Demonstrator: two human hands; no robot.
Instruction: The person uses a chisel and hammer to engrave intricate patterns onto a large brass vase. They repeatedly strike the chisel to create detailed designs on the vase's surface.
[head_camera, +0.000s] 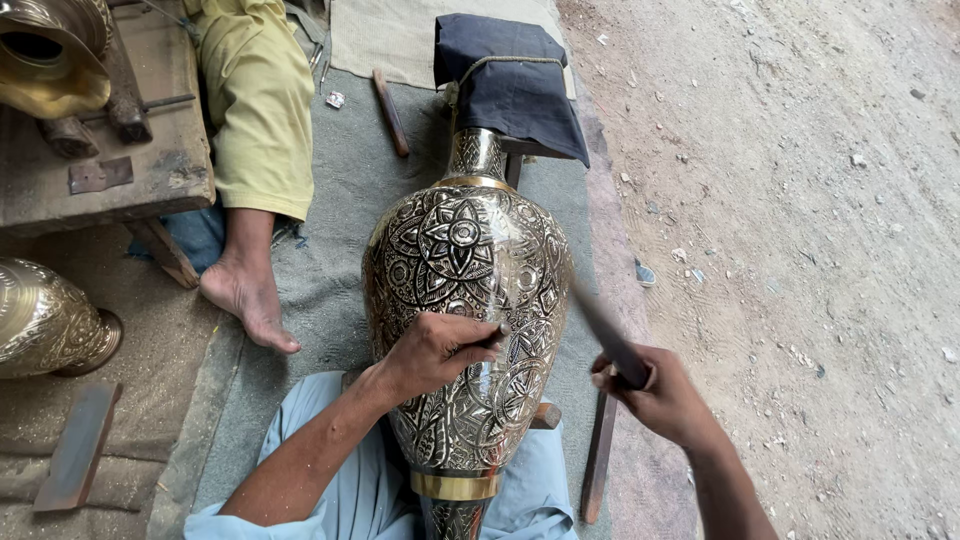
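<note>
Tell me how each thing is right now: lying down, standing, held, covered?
Big engraved brass vase: lying on its side across the person's lap, neck pointing away.
Dark cloth: tied over the vase's mouth.
Left hand: closed on a small tool, pressed to the vase.
Right hand: gripping a blurred dark rod, raised.
Second brass vessel: lying on the mat.
Bare foot: another person's, resting on the mat.
</note>
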